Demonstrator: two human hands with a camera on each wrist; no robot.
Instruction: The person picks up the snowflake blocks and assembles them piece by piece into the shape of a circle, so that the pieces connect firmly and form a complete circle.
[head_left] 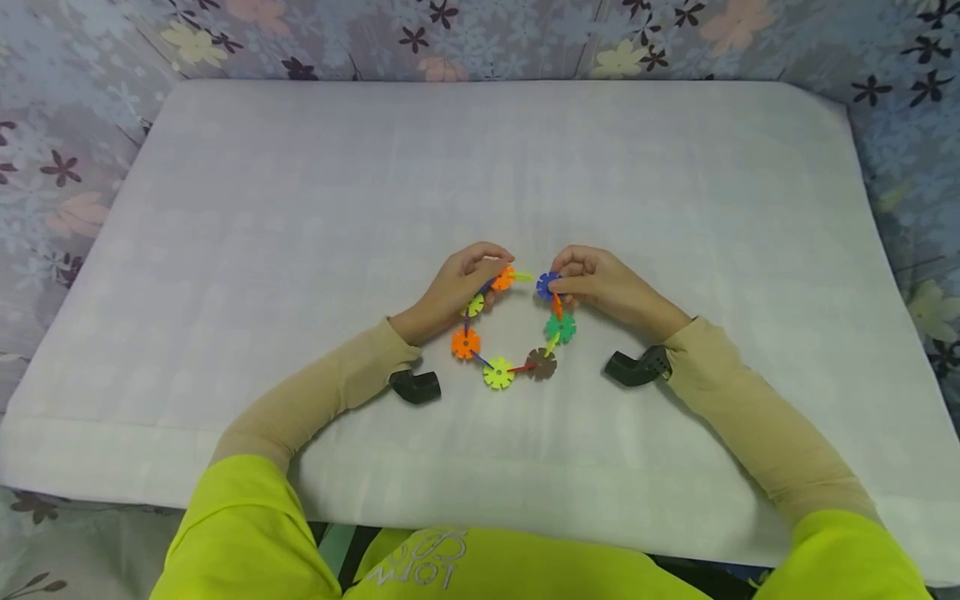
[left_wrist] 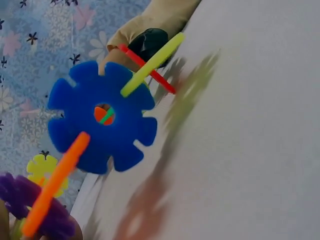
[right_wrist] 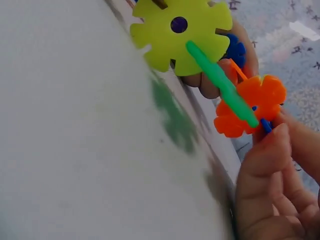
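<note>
A chain of slotted plastic snowflake discs in several colours bends into a near ring in the head view. My left hand [head_left: 471,275] pinches its left end around an orange disc [head_left: 502,278]; a yellow disc [head_left: 523,277] juts out edge-on to the right. Between thumb and fingers of my right hand [head_left: 596,279] is the blue disc [head_left: 549,286] at the other end. A small gap separates the two ends. The lower part of the ring has an orange disc [head_left: 466,343], a yellow disc [head_left: 498,373], a brown disc [head_left: 541,364] and a green disc [head_left: 560,327].
A table with a white cloth [head_left: 300,208] lies under the hands. Black curved pieces [head_left: 634,367] sit beside both wrists. Flower-patterned fabric [head_left: 510,42] surrounds the table at the back and sides.
</note>
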